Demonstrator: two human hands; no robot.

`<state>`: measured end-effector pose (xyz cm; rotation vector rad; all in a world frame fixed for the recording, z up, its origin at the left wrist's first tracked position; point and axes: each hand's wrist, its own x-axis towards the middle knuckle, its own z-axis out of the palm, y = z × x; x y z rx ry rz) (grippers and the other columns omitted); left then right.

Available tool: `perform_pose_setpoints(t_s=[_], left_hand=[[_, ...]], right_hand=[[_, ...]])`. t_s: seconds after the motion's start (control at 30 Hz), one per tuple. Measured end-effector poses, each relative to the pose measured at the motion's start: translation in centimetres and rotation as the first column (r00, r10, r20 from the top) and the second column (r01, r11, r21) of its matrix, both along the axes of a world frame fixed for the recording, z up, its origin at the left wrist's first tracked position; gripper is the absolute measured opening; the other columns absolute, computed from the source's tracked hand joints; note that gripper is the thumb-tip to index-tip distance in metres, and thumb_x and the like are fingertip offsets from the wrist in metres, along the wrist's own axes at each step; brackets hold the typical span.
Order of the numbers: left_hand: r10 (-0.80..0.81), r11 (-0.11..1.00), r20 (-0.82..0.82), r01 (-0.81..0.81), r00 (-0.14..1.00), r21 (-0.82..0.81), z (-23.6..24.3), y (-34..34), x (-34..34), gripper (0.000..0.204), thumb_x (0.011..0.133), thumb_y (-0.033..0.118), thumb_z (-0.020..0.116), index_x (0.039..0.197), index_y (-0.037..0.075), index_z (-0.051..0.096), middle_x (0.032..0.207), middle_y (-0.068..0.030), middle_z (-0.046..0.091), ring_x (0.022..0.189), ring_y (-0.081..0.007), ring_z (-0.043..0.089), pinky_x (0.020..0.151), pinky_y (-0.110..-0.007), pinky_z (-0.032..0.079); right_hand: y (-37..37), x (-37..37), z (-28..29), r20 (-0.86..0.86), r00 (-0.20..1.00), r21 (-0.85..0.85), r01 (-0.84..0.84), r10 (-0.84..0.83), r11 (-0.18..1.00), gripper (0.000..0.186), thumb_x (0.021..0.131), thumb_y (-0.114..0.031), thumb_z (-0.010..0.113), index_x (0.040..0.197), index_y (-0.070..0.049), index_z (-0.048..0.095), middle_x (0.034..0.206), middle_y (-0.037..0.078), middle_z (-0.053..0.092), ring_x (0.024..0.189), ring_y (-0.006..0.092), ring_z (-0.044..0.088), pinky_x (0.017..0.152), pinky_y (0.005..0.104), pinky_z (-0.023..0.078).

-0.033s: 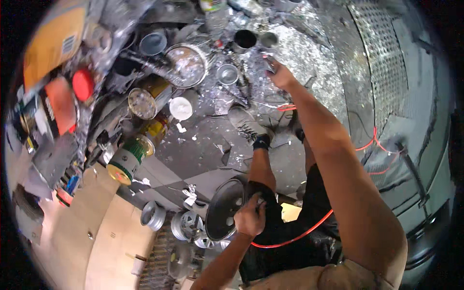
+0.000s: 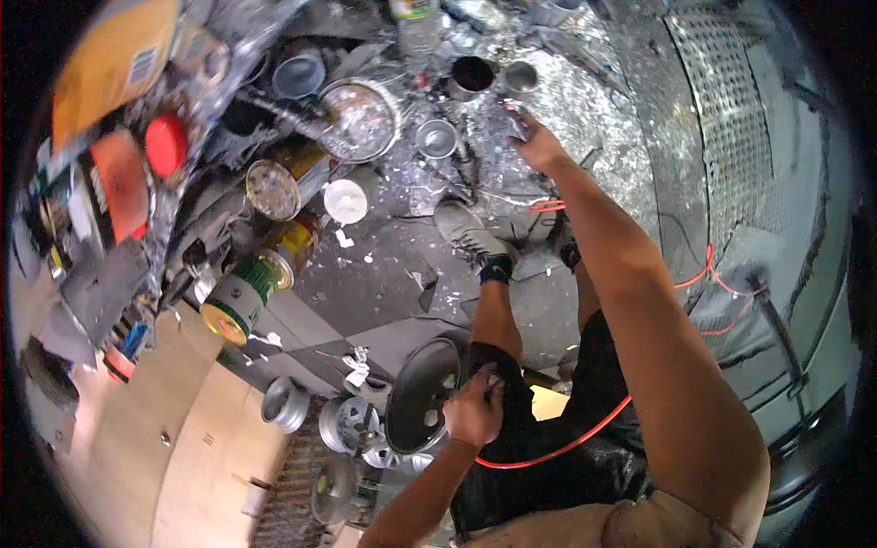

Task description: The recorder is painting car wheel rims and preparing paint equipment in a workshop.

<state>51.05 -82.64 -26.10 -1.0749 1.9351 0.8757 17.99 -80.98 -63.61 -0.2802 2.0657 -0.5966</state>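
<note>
My left hand [image 2: 472, 408] is closed in a fist above my left thigh, beside a dark round wheel [image 2: 422, 395]. Something small and pale shows at its fingers, too little of it to name. Stretched far forward, my right hand [image 2: 541, 151] is closed around a small greyish object [image 2: 519, 124], whose kind I cannot make out. Just beyond that hand stand a dark-mouthed can [image 2: 471, 77] and a grey cup [image 2: 521, 79]. To its left are a metal cup [image 2: 437, 139] and a wide, paint-crusted bucket [image 2: 358, 121].
A green-and-white can [image 2: 239, 298] and a white-topped container [image 2: 347, 201] are on the left. Several silver wheels [image 2: 347, 425] lie lower left. A red hose [image 2: 585, 434] crosses my lap. A perforated metal panel [image 2: 726, 128] lies at the right.
The view has shifted slightly, so the cups and cans at the top sit a little further right. Both hands keep their closed grip.
</note>
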Motion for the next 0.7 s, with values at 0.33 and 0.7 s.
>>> perform_pose_setpoints(t_s=[0.33,0.7], left_hand=[[0.058,0.996,0.007,-0.058,0.998,0.071,0.7,0.6,-1.6,0.036,0.094,0.03,0.065,0.127,0.015,0.064,0.106,-0.0159,0.073,0.093,-0.0363,0.071,0.08,-0.048,0.056],[0.092,0.989,-0.117,-0.105,0.989,-0.107,2.7,1.7,-1.1,0.037,0.097,0.039,0.058,0.128,0.019,0.063,0.109,-0.0166,0.073,0.096,-0.0379,0.071,0.083,-0.05,0.056]], right_hand=[[12.4,3.8,0.1,0.17,0.96,0.122,-0.245,0.223,0.962,0.063,0.09,-0.036,0.072,0.142,-0.005,0.051,0.124,0.019,0.067,0.109,0.0327,0.067,0.093,0.0419,0.051],[15.6,17.8,23.0,0.049,0.733,-0.144,-0.667,0.679,0.731,0.041,0.097,-0.037,0.056,0.123,-0.007,0.065,0.1,0.019,0.072,0.092,0.0385,0.07,0.082,0.0501,0.055]])
